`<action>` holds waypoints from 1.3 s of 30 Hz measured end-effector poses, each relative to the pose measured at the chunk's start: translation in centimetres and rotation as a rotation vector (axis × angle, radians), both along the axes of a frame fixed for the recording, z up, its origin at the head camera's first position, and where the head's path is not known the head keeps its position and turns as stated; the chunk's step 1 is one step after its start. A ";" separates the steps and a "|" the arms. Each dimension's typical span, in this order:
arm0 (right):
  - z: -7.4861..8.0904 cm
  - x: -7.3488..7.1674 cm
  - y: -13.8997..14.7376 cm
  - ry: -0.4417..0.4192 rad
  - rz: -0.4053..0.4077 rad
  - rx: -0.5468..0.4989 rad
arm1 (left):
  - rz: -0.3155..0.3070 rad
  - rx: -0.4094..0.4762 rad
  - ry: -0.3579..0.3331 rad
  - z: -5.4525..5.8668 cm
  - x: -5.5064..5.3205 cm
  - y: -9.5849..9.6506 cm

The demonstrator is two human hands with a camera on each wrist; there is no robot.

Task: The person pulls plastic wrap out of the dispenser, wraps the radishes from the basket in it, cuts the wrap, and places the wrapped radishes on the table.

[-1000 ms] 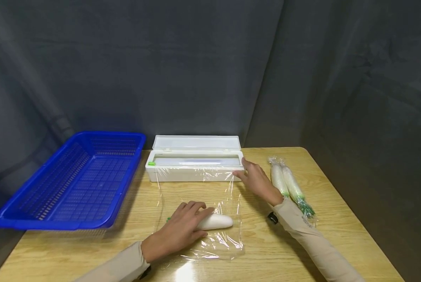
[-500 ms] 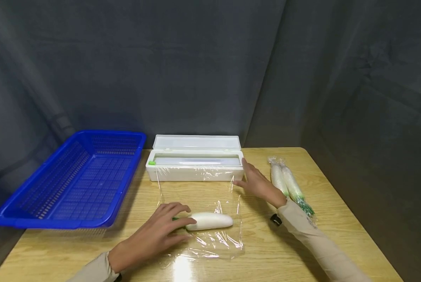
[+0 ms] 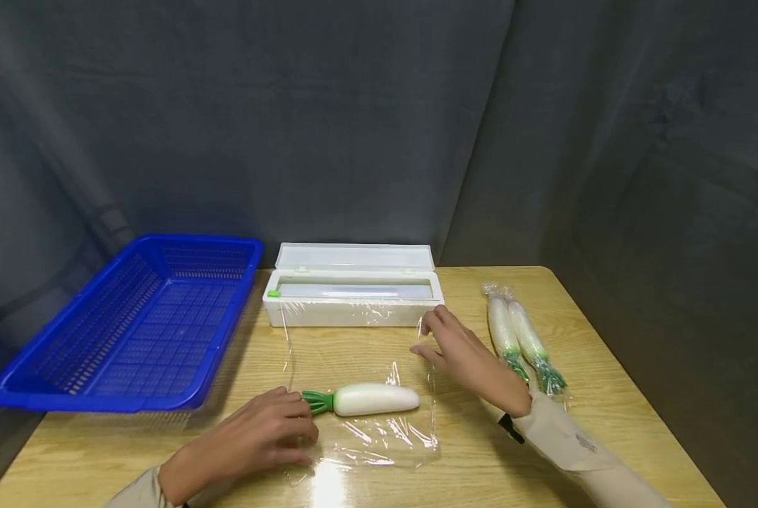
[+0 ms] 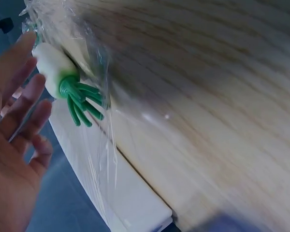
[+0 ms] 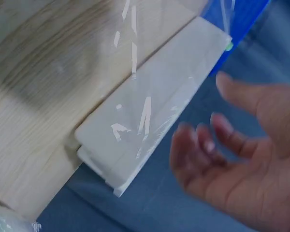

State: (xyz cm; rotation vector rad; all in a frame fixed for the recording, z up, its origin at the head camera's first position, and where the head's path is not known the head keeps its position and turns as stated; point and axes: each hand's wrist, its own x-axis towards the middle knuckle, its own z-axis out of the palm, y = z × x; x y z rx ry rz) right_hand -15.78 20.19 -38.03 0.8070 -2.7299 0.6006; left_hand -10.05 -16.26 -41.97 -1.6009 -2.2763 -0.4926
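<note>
A white radish with green leaf stalks lies crosswise on a sheet of clear plastic wrap. The wrap runs from the front of a white wrap dispenser box, whose lid is up. Just left of the leaf stalks is my left hand, fingers loosely bent and holding nothing; the left wrist view shows them apart from the radish. My right hand hovers by the dispenser's right front corner and the wrap's right edge. In the right wrist view its relaxed fingers hold nothing.
A blue plastic basket stands on the left of the wooden table. Two wrapped radishes lie to the right, beyond my right forearm. Behind the dispenser hangs a dark grey curtain. A green slider sits at the dispenser's left end.
My left hand has let go of the radish and drawn back leftward, uncovering its leaf stalks. My right hand has come away from the dispenser's corner, slightly toward me.
</note>
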 end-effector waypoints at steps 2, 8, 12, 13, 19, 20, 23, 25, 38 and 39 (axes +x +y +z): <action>0.4 0.7 0.1 -0.034 0.079 0.030 | 0.007 -0.038 -0.023 0.0 0.3 -0.3; 1.7 2.0 0.5 -0.341 0.384 0.080 | 0.034 -0.129 -0.086 0.0 1.0 -0.9; 1.6 2.8 0.5 -0.606 0.494 0.140 | 0.039 -0.172 -0.106 -0.2 1.2 -1.4; 1.4 3.1 0.4 -0.651 0.492 0.165 | 0.039 -0.179 -0.109 -0.2 1.2 -1.5; 0.6 4.2 -0.5 -0.782 0.382 0.295 | 0.060 -0.221 -0.142 0.0 1.3 -1.8; 0.5 4.3 -0.7 -0.788 0.383 0.303 | 0.061 -0.220 -0.146 0.0 1.3 -1.8; 0.0 4.5 -1.0 -0.778 0.423 0.320 | 0.049 -0.200 -0.153 0.2 1.1 -1.7; -0.3 4.5 -1.1 -0.739 0.472 0.327 | 0.036 -0.185 -0.154 0.2 1.0 -1.7; 0.0 3.9 -0.2 -0.649 0.561 0.275 | 0.076 -0.100 -0.365 2.4 0.2 -2.2; 0.2 3.7 -0.1 -0.648 0.559 0.270 | 0.092 -0.094 -0.354 2.6 0.1 -2.2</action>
